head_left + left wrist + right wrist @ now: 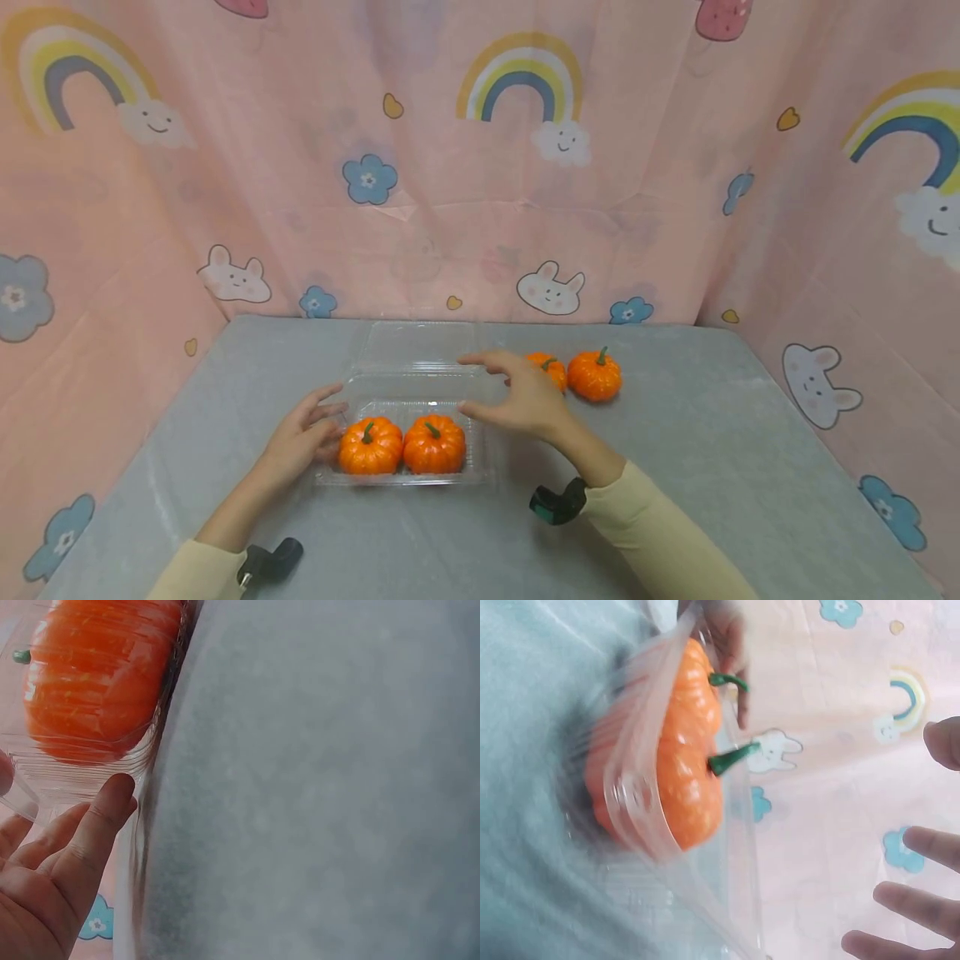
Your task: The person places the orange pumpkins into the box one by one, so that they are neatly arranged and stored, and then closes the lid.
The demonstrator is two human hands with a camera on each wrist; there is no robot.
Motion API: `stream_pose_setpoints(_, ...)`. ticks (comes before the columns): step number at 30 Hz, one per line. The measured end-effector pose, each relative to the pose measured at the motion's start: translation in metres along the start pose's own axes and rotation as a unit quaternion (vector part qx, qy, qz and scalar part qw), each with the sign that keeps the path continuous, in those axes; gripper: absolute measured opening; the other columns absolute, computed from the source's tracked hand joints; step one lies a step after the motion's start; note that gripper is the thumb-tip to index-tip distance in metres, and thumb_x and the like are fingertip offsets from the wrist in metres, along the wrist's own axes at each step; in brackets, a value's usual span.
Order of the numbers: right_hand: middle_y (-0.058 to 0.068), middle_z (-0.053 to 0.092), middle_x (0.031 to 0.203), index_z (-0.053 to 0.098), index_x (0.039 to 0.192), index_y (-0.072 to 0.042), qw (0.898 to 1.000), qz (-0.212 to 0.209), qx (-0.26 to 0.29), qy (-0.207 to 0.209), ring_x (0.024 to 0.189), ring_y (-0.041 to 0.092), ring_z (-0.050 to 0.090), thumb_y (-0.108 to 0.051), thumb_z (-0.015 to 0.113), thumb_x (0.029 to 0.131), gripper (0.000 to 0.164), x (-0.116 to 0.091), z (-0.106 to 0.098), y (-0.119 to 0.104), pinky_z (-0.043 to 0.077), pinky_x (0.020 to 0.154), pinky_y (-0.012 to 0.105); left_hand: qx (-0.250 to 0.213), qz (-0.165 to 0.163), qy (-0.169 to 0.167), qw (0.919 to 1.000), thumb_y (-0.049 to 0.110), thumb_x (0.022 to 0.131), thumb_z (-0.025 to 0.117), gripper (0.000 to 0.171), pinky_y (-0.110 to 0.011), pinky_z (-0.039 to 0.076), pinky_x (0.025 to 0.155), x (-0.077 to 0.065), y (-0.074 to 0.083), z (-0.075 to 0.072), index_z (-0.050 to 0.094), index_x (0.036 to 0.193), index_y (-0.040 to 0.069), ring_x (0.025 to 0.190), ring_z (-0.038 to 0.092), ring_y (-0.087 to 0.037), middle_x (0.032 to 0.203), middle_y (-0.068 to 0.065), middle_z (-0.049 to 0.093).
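A clear plastic clamshell container (480, 477) lies on the table with its lid (423, 342) folded back. Side by side in its base sit two small orange pumpkins, the left pumpkin (371, 447) and the right pumpkin (435, 445), green stems up. My left hand (300, 433) is at the container's left end; in the left wrist view its fingertips (116, 791) are right at the ribbed wall. Over the container's right side hovers my right hand (528, 396), fingers spread and nothing held. In the right wrist view its fingers (922, 907) are apart from the pumpkins.
Behind my right hand, two more pumpkins stand on the grey table (675, 467): one partly hidden pumpkin (553, 371) and one fully visible pumpkin (595, 375). A pink patterned curtain (450, 233) rises along the table's back and sides.
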State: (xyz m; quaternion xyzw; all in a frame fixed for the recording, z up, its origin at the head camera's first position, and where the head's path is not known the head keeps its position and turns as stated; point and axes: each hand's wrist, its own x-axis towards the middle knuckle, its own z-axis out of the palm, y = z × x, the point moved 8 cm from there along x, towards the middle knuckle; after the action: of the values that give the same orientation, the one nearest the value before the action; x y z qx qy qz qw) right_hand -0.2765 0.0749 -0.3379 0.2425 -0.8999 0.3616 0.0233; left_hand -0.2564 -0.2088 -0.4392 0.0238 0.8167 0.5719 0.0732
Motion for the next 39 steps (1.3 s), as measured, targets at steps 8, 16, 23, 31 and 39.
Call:
stream_pose_setpoints(8, -0.001, 0.060, 0.134, 0.062, 0.127, -0.029, 0.999, 0.016, -0.022, 0.038, 0.113, 0.029, 0.061, -0.040, 0.075, 0.078, 0.052, -0.004, -0.024, 0.009, 0.052, 0.090, 0.054, -0.002, 0.000, 0.003, 1.0000, 0.008, 0.097, 0.043, 0.056, -0.036, 0.059, 0.079, 0.000, 0.001, -0.001, 0.028, 0.150, 0.014, 0.113, 0.061, -0.038, 0.145, -0.027, 0.042)
stream_pose_setpoints(16, 0.003, 0.054, 0.138, 0.059, 0.130, -0.028, 0.997, 0.064, 0.030, 0.044, 0.120, 0.036, 0.055, -0.035, 0.073, 0.081, 0.052, -0.006, -0.039, 0.032, 0.049, 0.092, 0.060, -0.009, 0.012, -0.006, 0.9999, 0.009, 0.097, 0.043, 0.057, -0.036, 0.059, 0.080, 0.000, 0.002, -0.001, 0.026, 0.151, 0.012, 0.115, 0.059, -0.041, 0.146, -0.029, 0.041)
stream_pose_setpoints(23, 0.007, 0.055, 0.138, 0.059, 0.131, -0.021, 0.997, 0.052, 0.028, 0.059, 0.116, 0.037, 0.058, -0.032, 0.073, 0.081, 0.053, -0.007, -0.054, 0.044, 0.049, 0.094, 0.056, -0.009, 0.011, -0.010, 0.9998, 0.009, 0.098, 0.043, 0.056, -0.036, 0.059, 0.079, 0.000, 0.000, -0.001, 0.026, 0.151, 0.012, 0.115, 0.059, -0.040, 0.146, -0.029, 0.040)
stream_pose_setpoints(31, 0.006, 0.055, 0.139, 0.058, 0.131, -0.026, 0.995, 0.064, 0.000, 0.071, 0.116, 0.035, 0.058, -0.035, 0.072, 0.083, 0.051, -0.010, -0.071, 0.062, 0.049, 0.094, 0.055, -0.011, 0.012, -0.006, 0.9998, 0.009, 0.097, 0.043, 0.056, -0.035, 0.059, 0.078, 0.001, -0.002, -0.001, 0.027, 0.151, 0.013, 0.114, 0.060, -0.040, 0.146, -0.028, 0.041)
stream_pose_setpoints(39, 0.007, 0.053, 0.142, 0.058, 0.132, -0.022, 0.992, 0.084, -0.023, 0.092, 0.118, 0.038, 0.057, -0.035, 0.072, 0.083, 0.052, -0.011, -0.084, 0.085, 0.047, 0.096, 0.058, -0.013, 0.015, -0.001, 0.9998, 0.009, 0.097, 0.043, 0.055, -0.035, 0.059, 0.078, 0.002, 0.000, -0.001, 0.029, 0.150, 0.013, 0.112, 0.061, -0.038, 0.145, -0.028, 0.043)
